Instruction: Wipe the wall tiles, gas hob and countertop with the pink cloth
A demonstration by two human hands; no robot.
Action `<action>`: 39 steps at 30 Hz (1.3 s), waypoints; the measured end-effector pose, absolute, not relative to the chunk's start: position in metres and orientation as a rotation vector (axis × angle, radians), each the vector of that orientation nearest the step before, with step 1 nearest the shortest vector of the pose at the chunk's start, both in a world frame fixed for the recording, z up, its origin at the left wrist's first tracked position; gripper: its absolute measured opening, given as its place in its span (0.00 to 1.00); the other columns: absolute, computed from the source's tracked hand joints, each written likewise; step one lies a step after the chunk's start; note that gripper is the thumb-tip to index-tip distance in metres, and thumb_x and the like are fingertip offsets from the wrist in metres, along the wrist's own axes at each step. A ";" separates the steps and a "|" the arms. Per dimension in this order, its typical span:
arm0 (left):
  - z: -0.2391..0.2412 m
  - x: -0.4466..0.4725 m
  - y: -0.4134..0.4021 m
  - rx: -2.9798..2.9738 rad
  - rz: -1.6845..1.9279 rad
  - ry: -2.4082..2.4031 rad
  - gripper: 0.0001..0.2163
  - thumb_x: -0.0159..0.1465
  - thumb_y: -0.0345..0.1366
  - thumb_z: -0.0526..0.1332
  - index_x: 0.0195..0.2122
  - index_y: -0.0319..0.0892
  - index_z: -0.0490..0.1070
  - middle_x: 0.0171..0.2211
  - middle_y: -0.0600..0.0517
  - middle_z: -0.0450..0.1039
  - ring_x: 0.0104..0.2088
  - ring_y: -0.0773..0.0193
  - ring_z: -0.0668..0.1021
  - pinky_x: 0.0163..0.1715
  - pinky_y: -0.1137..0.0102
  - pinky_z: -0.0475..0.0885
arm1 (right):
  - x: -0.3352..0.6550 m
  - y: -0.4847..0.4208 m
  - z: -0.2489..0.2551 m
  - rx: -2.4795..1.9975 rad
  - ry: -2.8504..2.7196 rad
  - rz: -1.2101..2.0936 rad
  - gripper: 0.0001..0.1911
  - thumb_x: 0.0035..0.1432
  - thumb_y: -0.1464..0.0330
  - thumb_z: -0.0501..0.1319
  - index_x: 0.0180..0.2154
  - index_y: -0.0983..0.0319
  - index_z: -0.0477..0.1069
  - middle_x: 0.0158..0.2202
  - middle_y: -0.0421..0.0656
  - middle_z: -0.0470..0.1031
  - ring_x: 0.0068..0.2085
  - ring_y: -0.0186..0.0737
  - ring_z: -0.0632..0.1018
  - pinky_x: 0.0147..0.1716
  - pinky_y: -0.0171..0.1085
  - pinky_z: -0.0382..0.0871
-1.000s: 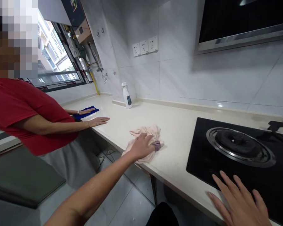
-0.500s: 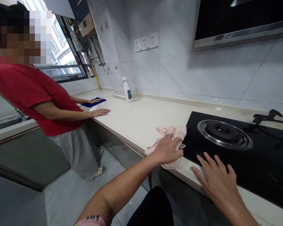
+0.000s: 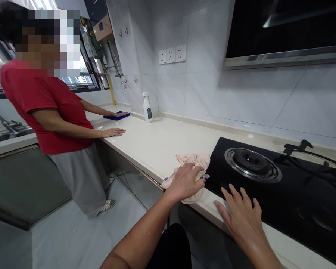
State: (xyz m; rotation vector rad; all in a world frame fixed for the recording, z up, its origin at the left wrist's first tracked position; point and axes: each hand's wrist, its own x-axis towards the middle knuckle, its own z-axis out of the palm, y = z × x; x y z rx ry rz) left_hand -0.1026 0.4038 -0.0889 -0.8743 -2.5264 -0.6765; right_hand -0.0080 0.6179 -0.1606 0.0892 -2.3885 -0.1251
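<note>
We faced the pale table (image 3: 154,144), which surrounded the black hob (image 3: 291,205). Our pink cloth (image 3: 195,158) lay crumpled against the hob's left edge. Left of the hob, our left hand (image 3: 186,181) gripped it; our right hand (image 3: 240,213) spread open at the hob's front edge.

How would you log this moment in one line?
left hand: on pink cloth | right hand: at cooktop edge | spray bottle: upright
</note>
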 end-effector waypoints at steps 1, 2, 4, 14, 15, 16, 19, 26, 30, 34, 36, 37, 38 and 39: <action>-0.089 -0.103 0.404 -0.875 -0.686 -2.525 0.19 0.71 0.44 0.60 0.62 0.52 0.71 0.62 0.46 0.70 0.63 0.48 0.70 0.62 0.54 0.68 | -0.008 0.619 -0.161 0.084 -2.388 -0.122 0.34 0.74 0.50 0.42 0.62 0.62 0.74 0.67 0.53 0.67 0.67 0.70 0.65 0.61 0.71 0.58; -0.090 -0.103 0.403 -0.875 -0.694 -2.524 0.19 0.70 0.44 0.60 0.62 0.52 0.71 0.62 0.46 0.69 0.64 0.48 0.70 0.63 0.53 0.68 | -0.008 0.620 -0.162 0.084 -2.395 -0.121 0.34 0.74 0.51 0.42 0.62 0.62 0.74 0.67 0.53 0.67 0.67 0.70 0.65 0.61 0.71 0.58; -0.091 -0.103 0.403 -0.878 -0.701 -2.519 0.20 0.70 0.44 0.61 0.62 0.52 0.70 0.64 0.46 0.68 0.64 0.47 0.69 0.63 0.52 0.67 | -0.009 0.622 -0.163 0.097 -2.406 -0.120 0.34 0.74 0.50 0.42 0.62 0.61 0.74 0.67 0.53 0.67 0.66 0.71 0.65 0.60 0.72 0.59; -0.093 -0.102 0.403 -0.874 -0.735 -2.507 0.20 0.71 0.45 0.61 0.62 0.52 0.70 0.64 0.45 0.68 0.65 0.47 0.70 0.64 0.51 0.67 | -0.002 0.613 -0.157 0.061 -2.390 -0.029 0.35 0.75 0.50 0.39 0.61 0.61 0.74 0.67 0.52 0.67 0.68 0.66 0.63 0.64 0.69 0.55; -0.092 -0.101 0.403 -0.873 -0.738 -2.507 0.20 0.71 0.45 0.61 0.62 0.51 0.70 0.64 0.45 0.68 0.64 0.47 0.70 0.63 0.51 0.67 | -0.003 0.615 -0.160 0.066 -2.393 -0.013 0.34 0.75 0.50 0.40 0.61 0.60 0.74 0.67 0.51 0.67 0.69 0.66 0.63 0.64 0.69 0.54; -0.092 -0.100 0.403 -0.872 -0.741 -2.510 0.20 0.71 0.45 0.61 0.62 0.51 0.70 0.63 0.44 0.69 0.64 0.47 0.71 0.63 0.51 0.68 | -0.004 0.618 -0.163 0.078 -2.402 0.009 0.33 0.75 0.49 0.41 0.61 0.59 0.73 0.67 0.50 0.67 0.69 0.65 0.62 0.65 0.69 0.54; -0.089 -0.100 0.401 -0.870 -0.765 -2.538 0.21 0.71 0.47 0.60 0.63 0.51 0.69 0.64 0.44 0.68 0.65 0.46 0.70 0.64 0.50 0.67 | -0.009 0.627 -0.165 0.091 -2.431 0.129 0.32 0.74 0.47 0.43 0.63 0.56 0.71 0.67 0.50 0.66 0.69 0.64 0.63 0.64 0.71 0.55; -0.076 -0.126 0.365 -1.065 -1.409 -2.405 0.26 0.74 0.51 0.55 0.71 0.51 0.60 0.69 0.46 0.66 0.65 0.54 0.72 0.65 0.57 0.70 | -0.016 0.568 -0.096 0.204 -2.281 0.398 0.31 0.75 0.50 0.46 0.68 0.60 0.62 0.73 0.53 0.55 0.74 0.57 0.54 0.70 0.61 0.51; -0.075 -0.153 0.340 -0.724 -1.403 -2.312 0.23 0.73 0.45 0.57 0.67 0.46 0.64 0.66 0.44 0.68 0.62 0.54 0.75 0.63 0.58 0.71 | -0.047 0.513 -0.075 0.338 -2.561 0.313 0.34 0.73 0.50 0.52 0.73 0.57 0.56 0.77 0.50 0.42 0.75 0.63 0.43 0.69 0.65 0.47; -0.088 -0.167 0.333 -0.634 -1.100 -2.458 0.18 0.70 0.41 0.59 0.60 0.44 0.73 0.59 0.46 0.76 0.60 0.52 0.76 0.64 0.56 0.69 | -0.073 0.490 -0.083 0.297 -2.800 0.275 0.34 0.71 0.48 0.56 0.70 0.56 0.61 0.76 0.51 0.47 0.74 0.71 0.43 0.66 0.71 0.46; -0.093 -0.168 0.335 -0.657 -0.996 -2.502 0.15 0.70 0.41 0.60 0.55 0.46 0.76 0.56 0.49 0.79 0.59 0.51 0.76 0.64 0.54 0.68 | -0.075 0.492 -0.084 0.313 -2.793 0.244 0.27 0.71 0.50 0.56 0.63 0.57 0.69 0.71 0.51 0.59 0.71 0.69 0.53 0.63 0.68 0.54; -0.094 -0.168 0.337 -0.669 -0.981 -2.504 0.14 0.70 0.42 0.60 0.54 0.47 0.78 0.54 0.50 0.80 0.59 0.51 0.77 0.64 0.54 0.68 | -0.074 0.494 -0.083 0.333 -2.779 0.216 0.24 0.71 0.51 0.57 0.59 0.58 0.72 0.67 0.51 0.64 0.68 0.66 0.58 0.61 0.65 0.59; -0.095 -0.168 0.338 -0.684 -1.005 -2.496 0.14 0.70 0.42 0.60 0.53 0.48 0.78 0.53 0.51 0.81 0.58 0.52 0.77 0.63 0.55 0.69 | -0.071 0.497 -0.080 0.357 -2.767 0.190 0.21 0.71 0.53 0.58 0.55 0.59 0.74 0.63 0.51 0.68 0.64 0.63 0.63 0.57 0.61 0.63; -0.095 -0.168 0.340 -0.700 -1.065 -2.478 0.14 0.71 0.42 0.59 0.53 0.48 0.78 0.53 0.51 0.81 0.57 0.54 0.78 0.62 0.57 0.70 | -0.068 0.501 -0.078 0.383 -2.760 0.173 0.17 0.70 0.55 0.59 0.51 0.60 0.75 0.59 0.50 0.70 0.61 0.60 0.66 0.54 0.57 0.65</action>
